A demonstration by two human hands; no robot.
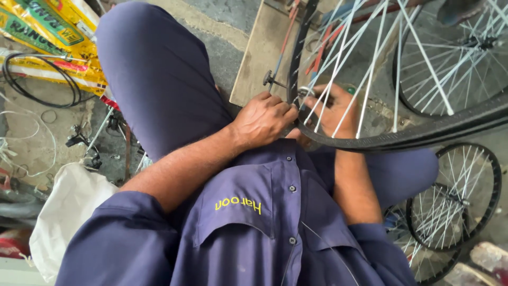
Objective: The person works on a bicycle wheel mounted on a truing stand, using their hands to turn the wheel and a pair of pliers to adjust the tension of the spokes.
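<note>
At the upper left of the frame lie yellow printed packages (pixel 50 39), with a black loop of cable (pixel 42 79) resting against them on the concrete floor (pixel 227 53). Below, at the lower left, sits a white cloth bag (pixel 66 217), and thin white wires (pixel 24 143) curl at the left edge. A bare wooden board (pixel 262 53) lies at top centre. At the lower right two smaller spoked wheels (pixel 455 196) overlap, and another spoked wheel (pixel 455 58) fills the upper right.
</note>
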